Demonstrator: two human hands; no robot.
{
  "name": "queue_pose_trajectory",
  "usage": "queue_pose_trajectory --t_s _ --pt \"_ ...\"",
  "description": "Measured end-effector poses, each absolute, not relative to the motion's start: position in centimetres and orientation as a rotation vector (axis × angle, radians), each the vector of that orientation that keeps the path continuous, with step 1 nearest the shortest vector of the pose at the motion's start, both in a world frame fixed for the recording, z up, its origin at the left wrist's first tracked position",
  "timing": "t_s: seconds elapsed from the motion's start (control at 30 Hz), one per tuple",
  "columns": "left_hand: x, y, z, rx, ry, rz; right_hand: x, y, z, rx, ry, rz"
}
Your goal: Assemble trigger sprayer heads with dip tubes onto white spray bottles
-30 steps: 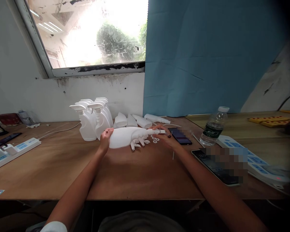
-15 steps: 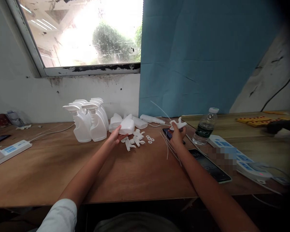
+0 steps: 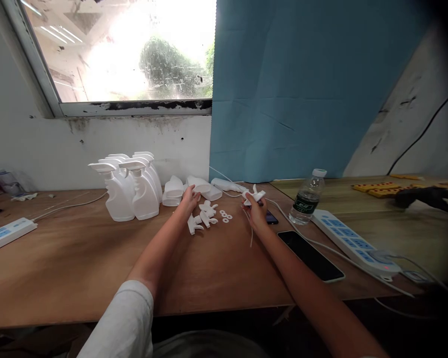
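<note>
My left hand (image 3: 189, 200) reaches in among white plastic bottles lying at the back of the table. Its thumb and fingers look apart, close against one bottle (image 3: 199, 184); whether they touch it is hard to see. My right hand (image 3: 257, 213) is closed around a white trigger spray head (image 3: 254, 195). A thin white tube (image 3: 224, 175) slants up to the left from near that hand, and more tubing hangs below it. Loose spray heads (image 3: 208, 215) and small white rings (image 3: 226, 216) lie between my hands.
To the left stand several white spray bottles (image 3: 145, 194) with heads fitted. At the right are a water bottle (image 3: 306, 199), a phone (image 3: 313, 256) and a power strip (image 3: 353, 241) with cables. Another power strip (image 3: 13, 233) lies far left.
My left hand has moved forward, and the bottle it held is now among the others at the back. The right hand has shifted left with the spray head and tubing.
</note>
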State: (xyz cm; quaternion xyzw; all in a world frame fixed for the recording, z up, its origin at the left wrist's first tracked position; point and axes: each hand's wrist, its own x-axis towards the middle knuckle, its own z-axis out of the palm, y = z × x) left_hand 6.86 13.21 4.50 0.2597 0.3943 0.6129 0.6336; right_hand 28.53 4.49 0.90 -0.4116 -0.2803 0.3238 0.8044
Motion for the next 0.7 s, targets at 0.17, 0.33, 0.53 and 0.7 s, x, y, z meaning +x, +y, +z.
queue_pose_trajectory --t_s 0.17,0.33,0.53,0.7 --pt "7.2 10.4 4.6 0.616 0.891 1.462 27.3 3.9 1.0 -0.907 -0.681 0.667" --pt "7.2 4.9 2.2 0.929 0.698 1.350 25.6 2.8 1.2 -0.890 -0.942 0.490" --pt "5.7 -0.2 -0.8 1.325 0.459 1.184 21.9 0.3 0.6 -0.840 -1.698 0.272" --pt "3.8 -0.8 -0.4 1.308 0.601 1.328 20.4 -1.1 0.8 -0.760 -2.141 0.029"
